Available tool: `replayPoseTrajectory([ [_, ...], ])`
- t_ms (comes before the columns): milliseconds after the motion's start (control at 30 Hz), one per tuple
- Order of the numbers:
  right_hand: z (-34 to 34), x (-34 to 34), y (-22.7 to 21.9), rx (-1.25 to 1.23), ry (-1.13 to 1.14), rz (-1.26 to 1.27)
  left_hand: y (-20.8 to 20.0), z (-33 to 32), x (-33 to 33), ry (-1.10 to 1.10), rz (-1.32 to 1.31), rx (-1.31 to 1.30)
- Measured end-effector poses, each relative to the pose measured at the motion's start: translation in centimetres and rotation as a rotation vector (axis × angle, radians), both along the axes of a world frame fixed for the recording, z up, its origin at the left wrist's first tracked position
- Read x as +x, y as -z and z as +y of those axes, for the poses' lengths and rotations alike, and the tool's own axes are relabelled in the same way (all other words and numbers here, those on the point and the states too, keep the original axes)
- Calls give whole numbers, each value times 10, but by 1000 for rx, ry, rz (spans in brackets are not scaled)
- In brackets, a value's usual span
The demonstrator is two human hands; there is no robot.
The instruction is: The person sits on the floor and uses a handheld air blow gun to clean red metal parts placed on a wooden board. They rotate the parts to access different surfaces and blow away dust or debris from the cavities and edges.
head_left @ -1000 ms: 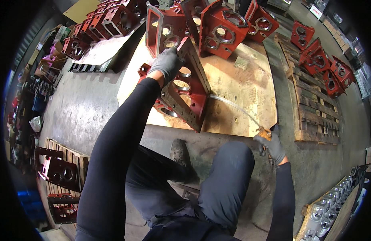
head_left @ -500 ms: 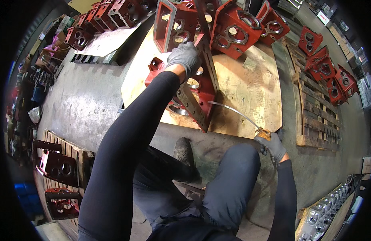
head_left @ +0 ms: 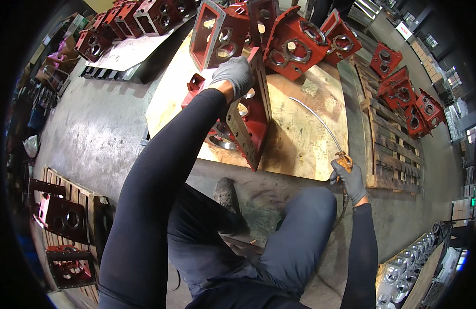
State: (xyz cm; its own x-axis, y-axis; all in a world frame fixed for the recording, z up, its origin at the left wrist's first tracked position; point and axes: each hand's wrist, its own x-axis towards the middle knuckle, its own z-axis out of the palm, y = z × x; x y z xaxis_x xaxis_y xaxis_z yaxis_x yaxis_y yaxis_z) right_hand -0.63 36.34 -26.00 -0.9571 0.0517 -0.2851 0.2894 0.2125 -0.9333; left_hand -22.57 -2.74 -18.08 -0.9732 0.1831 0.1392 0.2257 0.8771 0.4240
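My left hand (head_left: 235,75), in a grey glove, is closed over the upper edge of a red metal gearbox housing (head_left: 259,116). The housing stands tilted on a plywood-topped table, with round machined bores and a flat flange edge towards me. Out to the right, my gloved right hand (head_left: 354,182) grips an orange air blow gun (head_left: 344,161). Its long, thin curved nozzle (head_left: 320,119) points up and left over the plywood, apart from the housing. A dark hose (head_left: 343,213) hangs below the grip.
More red housings (head_left: 298,46) crowd the far side of the plywood (head_left: 312,139). At right is a wooden pallet (head_left: 395,149), with several housings beyond it. Another pallet (head_left: 96,206) with red parts stands at lower left. Silvery metal parts (head_left: 402,270) lie at lower right.
My right hand has raised the blow gun, and its nozzle tip has swung up and away from the housing. My left hand keeps its hold. The whole view has shifted slightly.
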Motion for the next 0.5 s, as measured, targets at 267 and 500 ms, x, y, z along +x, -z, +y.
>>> replayPoseTrajectory([
  [267,2,-20,3,-67,-16,-38,3,-62,-20,48,-34,81],
  [500,8,-42,41,-124,-8,-69,8,-128,-7,55,-31,176],
])
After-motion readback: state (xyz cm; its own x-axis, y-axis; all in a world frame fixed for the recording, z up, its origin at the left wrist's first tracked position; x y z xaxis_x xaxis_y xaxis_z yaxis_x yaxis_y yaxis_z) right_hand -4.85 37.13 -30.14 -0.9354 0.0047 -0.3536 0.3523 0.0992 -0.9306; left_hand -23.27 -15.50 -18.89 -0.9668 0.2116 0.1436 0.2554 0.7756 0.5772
